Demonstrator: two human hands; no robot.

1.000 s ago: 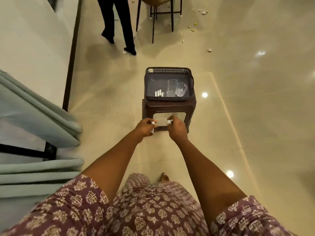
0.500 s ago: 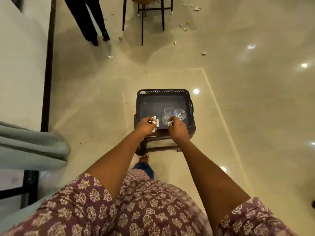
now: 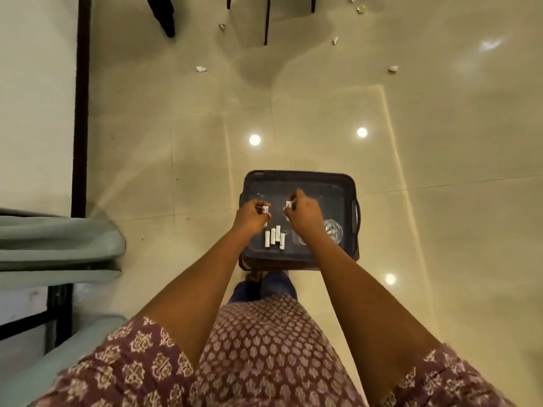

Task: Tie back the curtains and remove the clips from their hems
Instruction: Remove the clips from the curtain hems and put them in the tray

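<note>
A dark plastic tray sits on a brown stool on the glossy tiled floor, straight ahead of the person. Inside it, near the near edge, four white clips lie side by side in a short row. To their right, in the near right corner of the tray, stands a clear glass, partly hidden by the right wrist.

Both hands hover over the middle of the tray. The left hand has its fingers curled and pinches a white clip at its fingertips, just above and to the far side of the row. The right hand likewise pinches another white clip between thumb and fingers. The two held clips face each other with a small gap between them.

At the left edge, pale green curtains hang in folds beside a dark frame. Bits of litter dot the far floor
</note>
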